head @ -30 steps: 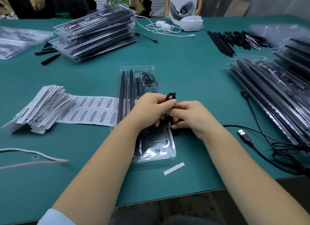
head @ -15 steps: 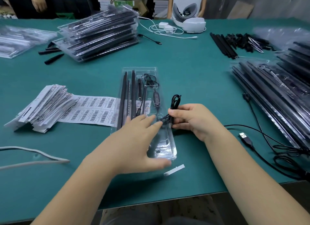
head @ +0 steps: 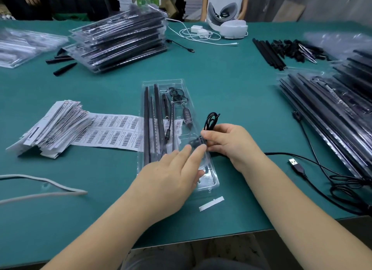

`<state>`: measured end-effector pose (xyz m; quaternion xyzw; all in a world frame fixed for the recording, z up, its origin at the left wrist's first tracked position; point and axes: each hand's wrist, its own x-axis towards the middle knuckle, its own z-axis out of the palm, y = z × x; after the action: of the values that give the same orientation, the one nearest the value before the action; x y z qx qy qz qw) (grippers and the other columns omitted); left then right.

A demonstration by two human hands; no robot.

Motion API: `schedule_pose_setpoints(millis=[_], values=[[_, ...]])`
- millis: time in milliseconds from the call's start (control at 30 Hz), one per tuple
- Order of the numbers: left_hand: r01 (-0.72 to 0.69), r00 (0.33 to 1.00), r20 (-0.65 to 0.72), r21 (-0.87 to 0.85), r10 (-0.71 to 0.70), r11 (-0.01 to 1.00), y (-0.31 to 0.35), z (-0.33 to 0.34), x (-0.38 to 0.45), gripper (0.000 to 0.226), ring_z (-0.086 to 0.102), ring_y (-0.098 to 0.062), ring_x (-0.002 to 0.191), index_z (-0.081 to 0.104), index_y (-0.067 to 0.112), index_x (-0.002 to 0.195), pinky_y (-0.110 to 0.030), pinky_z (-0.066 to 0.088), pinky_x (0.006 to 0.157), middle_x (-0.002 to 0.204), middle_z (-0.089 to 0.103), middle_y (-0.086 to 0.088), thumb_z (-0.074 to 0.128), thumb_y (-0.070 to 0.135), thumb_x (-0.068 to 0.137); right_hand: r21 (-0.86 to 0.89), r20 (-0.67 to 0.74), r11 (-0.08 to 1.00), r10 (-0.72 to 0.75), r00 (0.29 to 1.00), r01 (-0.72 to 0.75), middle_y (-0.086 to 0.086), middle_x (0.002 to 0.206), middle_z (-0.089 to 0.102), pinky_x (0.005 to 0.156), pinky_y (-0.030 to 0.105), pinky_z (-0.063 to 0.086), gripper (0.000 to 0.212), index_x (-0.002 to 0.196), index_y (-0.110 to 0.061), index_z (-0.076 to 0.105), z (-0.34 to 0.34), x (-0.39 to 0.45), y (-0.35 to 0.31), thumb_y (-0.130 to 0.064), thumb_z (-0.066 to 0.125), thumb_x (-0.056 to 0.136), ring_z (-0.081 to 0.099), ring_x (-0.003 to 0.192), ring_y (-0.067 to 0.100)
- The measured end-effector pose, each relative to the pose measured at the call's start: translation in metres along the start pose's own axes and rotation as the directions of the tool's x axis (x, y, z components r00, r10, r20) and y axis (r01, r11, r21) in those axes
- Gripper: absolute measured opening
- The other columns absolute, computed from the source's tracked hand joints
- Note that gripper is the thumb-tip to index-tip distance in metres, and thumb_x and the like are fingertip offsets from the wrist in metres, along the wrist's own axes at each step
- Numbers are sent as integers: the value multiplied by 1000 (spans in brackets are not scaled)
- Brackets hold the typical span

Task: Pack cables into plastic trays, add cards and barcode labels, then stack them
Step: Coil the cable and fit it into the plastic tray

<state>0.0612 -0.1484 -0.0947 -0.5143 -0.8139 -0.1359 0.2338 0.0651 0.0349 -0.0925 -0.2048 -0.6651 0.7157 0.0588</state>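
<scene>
While pinched in the right hand (head: 227,142), small black folded cable bundle (head: 210,121) sticks up, right over the near right edge of the long clear plastic tray (head: 211,176) on the green counter (head: 231,84). Right fingers (head: 216,133) curled tight round the bundle. Left hand (head: 171,175) flat on the tray's near end, fingers straight, holding nothing. Tray runs long away from the body, so probably just a short drop, down and a bit left, into the bare near pocket.

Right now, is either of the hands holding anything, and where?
The right hand pinches a coiled black cable near its lower end. The left hand rests open on the plastic tray.
</scene>
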Motion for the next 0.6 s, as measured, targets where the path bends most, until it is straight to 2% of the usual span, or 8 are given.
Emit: schedule_pose_setpoints(millis=[133,233,333,400,467,533,600], values=[[9,999,-36,-5,-10,1000,-2,1,-3,58,71,-26,78,64,-3,115,-33,53,42,103,70,-17,17,29,103,-183,-114,975,-147,982,125,-11,69,68,52,12,44,4,81,-21,70,5,-5,8,-20,74,79,55,55,-1],[7,999,-48,11,-7,1000,-1,3,-3,57,71,-25,79,65,-1,116,-30,54,46,105,70,-15,18,29,103,-292,-59,935,-226,972,200,-9,70,70,58,16,48,8,77,-23,70,2,-13,12,-19,77,75,59,62,4],[2,998,-64,20,-1,1000,-1,3,-3,56,71,-26,77,66,-1,115,-30,54,45,103,71,-16,19,29,103,-420,-46,870,-303,952,257,-10,58,63,53,16,43,10,72,-27,70,-3,-19,13,-23,79,71,52,54,3],[15,997,-78,13,-14,1000,-1,2,-2,55,71,-26,77,66,-1,114,-30,54,47,103,71,-16,20,28,103,-444,-35,839,-367,930,314,-12,61,63,56,17,45,15,71,-29,68,-3,-23,15,-20,80,69,53,56,4],[27,996,-82,6,-26,1000,0,2,-2,54,72,-25,78,66,-1,113,-30,53,49,103,71,-15,21,28,102,-521,7,754,-466,885,401,-9,72,65,66,19,48,22,73,-28,66,0,-27,18,-11,80,68,58,67,6],[24,996,-81,13,-23,1000,0,2,-2,53,71,-25,78,66,-1,113,-29,53,49,103,71,-15,23,27,102,-600,76,631,-568,820,492,-6,76,64,68,19,45,24,76,-19,66,4,-30,20,-2,79,64,55,73,8],[22,996,-82,21,-20,1000,0,2,-2,52,71,-25,79,66,-1,113,-29,54,51,103,71,-15,24,27,102,-639,87,561,-628,773,527,-3,79,65,70,15,43,25,79,-13,68,7,-29,22,4,76,62,54,77,8]])
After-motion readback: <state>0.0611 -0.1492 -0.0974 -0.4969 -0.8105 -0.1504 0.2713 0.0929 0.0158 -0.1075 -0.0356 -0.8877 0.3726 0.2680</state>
